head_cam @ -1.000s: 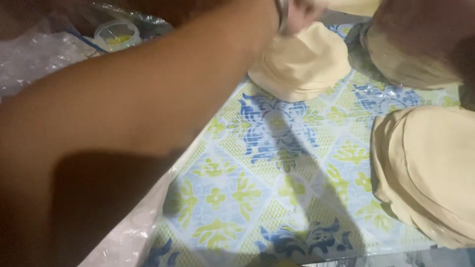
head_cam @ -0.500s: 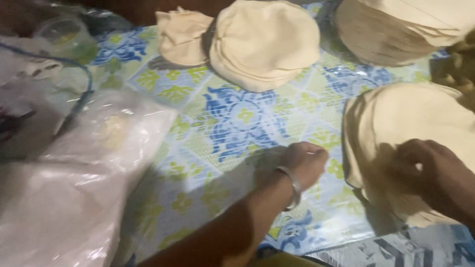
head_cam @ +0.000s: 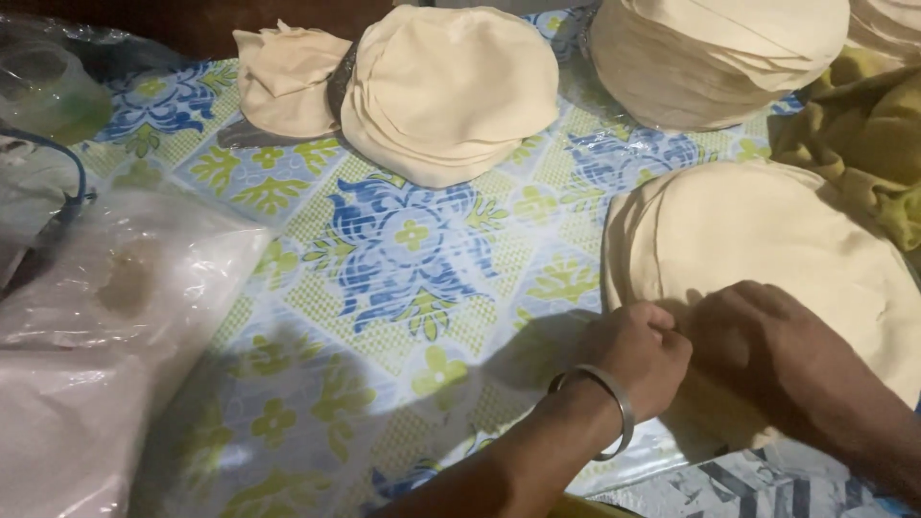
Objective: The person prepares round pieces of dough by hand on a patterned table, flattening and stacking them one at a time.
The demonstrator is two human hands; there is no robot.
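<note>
A stack of thin round pale dough sheets [head_cam: 767, 240] lies on the patterned cloth at the right. My left hand [head_cam: 638, 350], with a metal bangle on the wrist, pinches the near left edge of the top sheet. My right hand [head_cam: 767, 341] rests flat on the same stack just beside it. A second round stack [head_cam: 451, 91] sits at the top centre, with a folded heap of sheets [head_cam: 283, 77] to its left. A tall stack [head_cam: 715, 53] stands at the top right.
A blue and green floral cloth [head_cam: 403, 249] covers the surface. Clear plastic bags [head_cam: 106, 317] lie at the left, with a small plastic cup [head_cam: 48, 91] and a blue cord behind them. A yellow-green cloth [head_cam: 863, 144] is bunched at the right edge.
My left arm has drawn back from the far stacks to the near stack. Both hands have closed in on its front edge, and the view has moved nearer.
</note>
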